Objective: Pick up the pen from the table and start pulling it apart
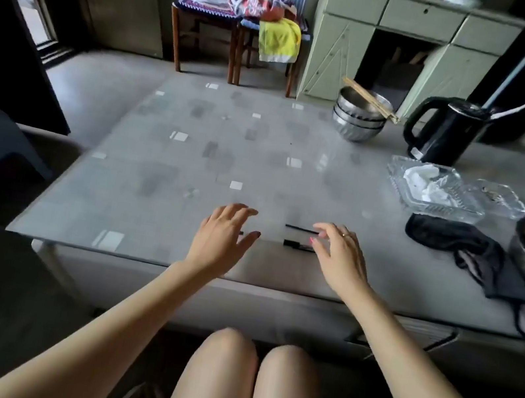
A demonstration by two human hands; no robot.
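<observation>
Both hands hovered low over the near edge of the table (194,139), fingers spread and relaxed, holding nothing. The left hand (223,237) hung with its thumb out to the right, and a small dark bit showed just under its palm; what that was could not be told. The right hand (338,256), a ring on one finger, had its fingertips just beside two slim black things lying between the hands: a thin black stick (301,229) farther off and a short black tube (296,245) nearer, lying side by side, slightly apart. Whether the fingertips touched the stick was not clear.

It read as the reaching step, with neither piece yet gripped. Picking up either would likely call for a narrow pinch of thumb and forefinger, since both lay flat on a hard, slick top and offered little height to catch.

The tabletop looked like smooth glass over a grey, patched pattern with pale squares. To the right lay a crumpled black cloth (449,237), soft and folded, and beyond it a ribbed clear glass tray (406,184) with white paper in it. At the far right stood stacked steel bowls (357,121), shiny and round, and a glossy black kettle (442,131)
</observation>
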